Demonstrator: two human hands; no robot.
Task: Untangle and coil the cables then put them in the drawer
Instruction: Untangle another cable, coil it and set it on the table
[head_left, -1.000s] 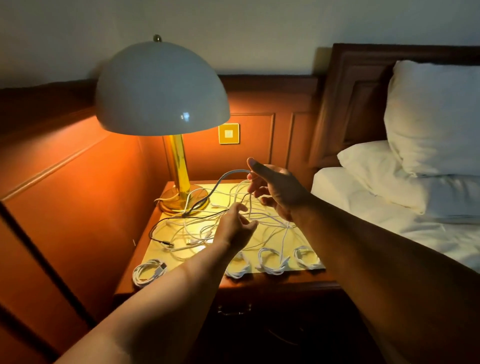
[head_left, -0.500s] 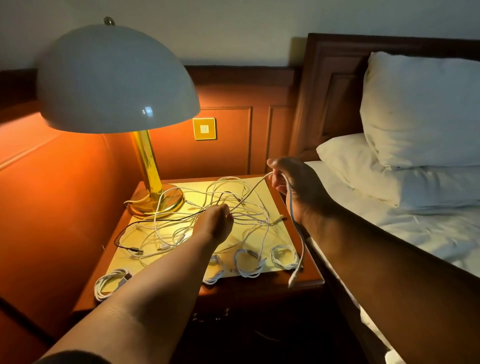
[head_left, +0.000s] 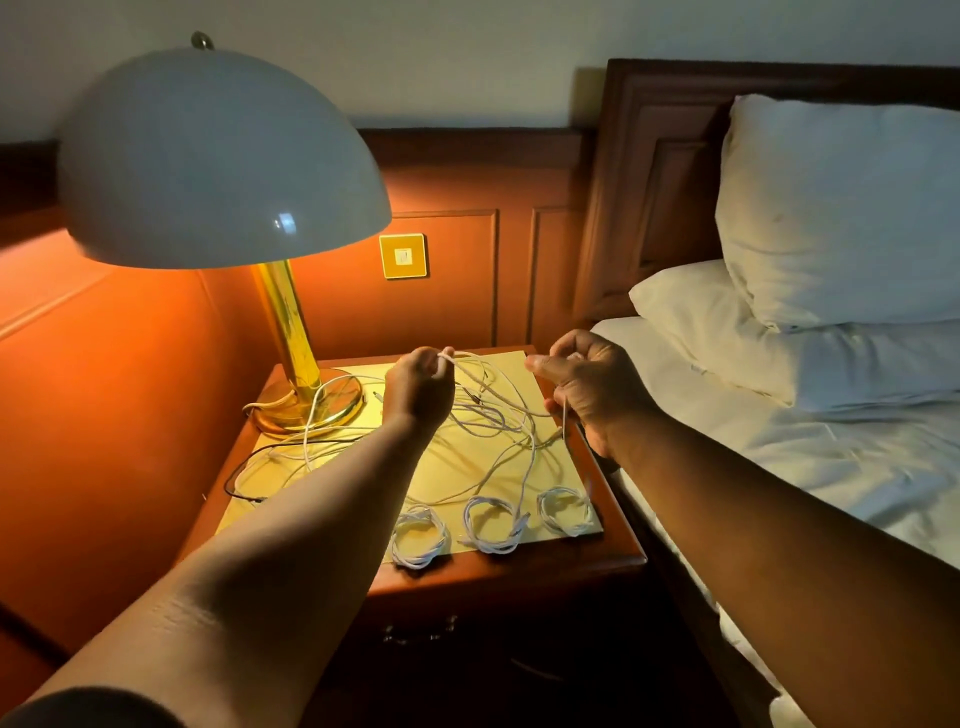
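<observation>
You are working over a wooden bedside table (head_left: 498, 574) topped with a pale yellow mat (head_left: 540, 460). At the far left a white dome-shaded brass lamp (head_left: 218, 161) is lighting the scene, and a thin black cable (head_left: 244, 475) is trailing beside its base. Your left hand (head_left: 418, 389) is curling its fingers around a loop of white cable (head_left: 467, 358), pinching it above the mat. Beneath it the loose tangle of white cables (head_left: 498, 426) is sprawling across the middle of the mat, while three coiled white cable bundles (head_left: 491, 525) are lying in a row along the near edge. Your right hand (head_left: 587, 389) is closing thumb and fingers on another stretch of the same cable, its end dangling below your palm. The drawer with its metal handle (head_left: 418, 631) is sitting shut in shadow under the tabletop. If you are pulling the strand hard, the knot is likely tightening, and dragging loops could be sweeping the finished coils off the near edge or catching the lamp's cord. The small square wall plate (head_left: 402, 255) is showing no readable writing, and no brand is legible anywhere.
</observation>
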